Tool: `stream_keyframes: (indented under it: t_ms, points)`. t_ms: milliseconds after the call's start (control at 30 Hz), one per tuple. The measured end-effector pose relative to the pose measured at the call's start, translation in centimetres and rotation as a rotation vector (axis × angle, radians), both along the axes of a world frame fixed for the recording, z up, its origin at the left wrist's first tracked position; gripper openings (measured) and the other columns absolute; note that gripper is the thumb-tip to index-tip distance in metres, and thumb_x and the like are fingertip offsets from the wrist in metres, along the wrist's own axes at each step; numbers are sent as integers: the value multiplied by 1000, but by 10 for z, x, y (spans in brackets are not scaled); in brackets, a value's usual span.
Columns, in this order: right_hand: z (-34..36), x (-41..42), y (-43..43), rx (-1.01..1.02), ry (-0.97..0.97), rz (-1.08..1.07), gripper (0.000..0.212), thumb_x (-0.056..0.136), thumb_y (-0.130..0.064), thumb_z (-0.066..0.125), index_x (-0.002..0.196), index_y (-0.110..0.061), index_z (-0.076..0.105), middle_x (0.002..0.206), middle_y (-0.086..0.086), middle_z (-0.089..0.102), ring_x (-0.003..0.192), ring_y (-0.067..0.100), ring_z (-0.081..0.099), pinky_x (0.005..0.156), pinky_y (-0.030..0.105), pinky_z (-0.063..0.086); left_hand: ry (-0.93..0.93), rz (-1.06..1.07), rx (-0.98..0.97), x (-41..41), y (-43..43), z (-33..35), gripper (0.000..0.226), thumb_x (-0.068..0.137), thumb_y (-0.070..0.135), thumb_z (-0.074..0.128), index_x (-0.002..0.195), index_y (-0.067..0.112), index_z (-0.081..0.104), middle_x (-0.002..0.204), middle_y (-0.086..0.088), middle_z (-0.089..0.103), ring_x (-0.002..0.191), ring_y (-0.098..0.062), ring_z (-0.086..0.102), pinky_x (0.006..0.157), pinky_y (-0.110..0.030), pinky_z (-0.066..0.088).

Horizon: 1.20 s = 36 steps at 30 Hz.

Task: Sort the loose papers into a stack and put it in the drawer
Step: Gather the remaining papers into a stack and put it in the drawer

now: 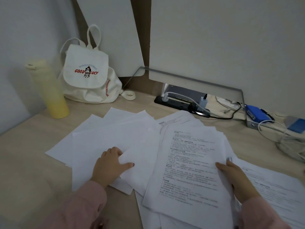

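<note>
L hand (110, 164): thumb on top, fingertips tucked under blank sheet (140, 166), pinching it. R hand (234, 177): thumb atop printed sheet (189, 171), fingers hidden beneath. Other loose papers (115, 129) fanned on desk (24, 154), front-right of backpack (89, 75); near edges cut off.

Desk nook for study or office work; home or office, cannot tell. A light wood desk (24, 162) sits in a corner, with a pale wall (24, 30) at its left edge and white panels (214, 38) along the back. Sheets of printed papers (132, 138) spread over the front half. At the back edge, a black power strip (175, 101) with plugs and cables lies under a clear riser (198, 79). A blue device (256, 114) sits toward the right edge. In the back left corner: a canvas backpack (87, 75) and a yellow bottle (51, 90).
</note>
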State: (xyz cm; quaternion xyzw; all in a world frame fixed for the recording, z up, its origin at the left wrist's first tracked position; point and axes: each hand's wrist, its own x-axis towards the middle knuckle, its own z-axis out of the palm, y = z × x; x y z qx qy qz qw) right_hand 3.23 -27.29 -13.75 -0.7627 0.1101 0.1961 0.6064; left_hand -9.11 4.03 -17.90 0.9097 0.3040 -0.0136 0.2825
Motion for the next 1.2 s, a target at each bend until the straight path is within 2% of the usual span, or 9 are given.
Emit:
stream_keyframes:
  t_ms: [133,333,467,567,633,800,1000,1100,1200]
  points:
    - [-7,5,-4,-31,-59,43,17,92,-5,50,106,-4,60,98,15,65,90,33,60,86,41,46,-147,79,-236,-10,-3,4,18,87,35,59,83,20,51,87,1,59,79,-18,59,74,-38,50]
    - [-10,10,5,-158,-160,206,52,92,0,47,139,-18,34,121,18,58,106,35,57,102,50,40,-688,241,-312,-24,1,95,22,87,12,59,104,24,51,101,-3,53,72,-6,59,46,-22,49]
    - [1,-11,29,-456,-428,402,89,82,-25,68,149,-20,9,151,12,20,138,27,26,111,38,23,-895,152,-337,-23,-19,154,24,88,10,58,107,23,55,90,7,56,64,10,61,42,-12,49]
    - [37,-46,54,-142,-354,773,102,62,-68,66,144,-45,10,151,-17,15,139,5,19,114,31,21,-854,57,-477,-9,-46,172,25,89,9,56,112,20,56,101,-6,59,69,-5,64,48,-16,54]
    - [53,-71,74,30,-296,901,102,56,-74,65,139,-57,9,150,-26,19,137,-2,22,115,32,23,-811,8,-544,2,-65,175,26,90,8,54,114,19,55,103,-7,61,71,-10,65,52,-20,57]
    - [59,-85,96,343,-382,420,28,91,-13,53,111,-31,61,108,-6,71,103,13,65,88,30,52,-768,-151,-678,21,-98,178,29,91,11,55,115,26,49,107,-7,64,84,-15,68,67,-28,60]
    - [70,-54,66,768,-20,308,41,76,-6,55,117,-8,62,114,9,70,102,25,67,83,34,57,-762,-76,-170,8,-67,148,49,88,31,57,134,25,39,126,17,37,115,3,38,97,-18,32]
    - [69,-44,53,774,-8,302,42,77,-8,53,118,-10,62,116,7,69,104,25,66,84,37,56,-607,24,-417,-3,-54,130,50,87,39,56,134,29,40,131,17,43,117,1,43,99,-25,34]
    - [63,-33,44,718,-5,285,43,78,-8,53,121,-8,59,119,10,67,107,29,64,88,41,54,-443,13,-589,-10,-53,120,27,88,39,55,113,27,58,108,9,68,95,-8,66,75,-26,50]
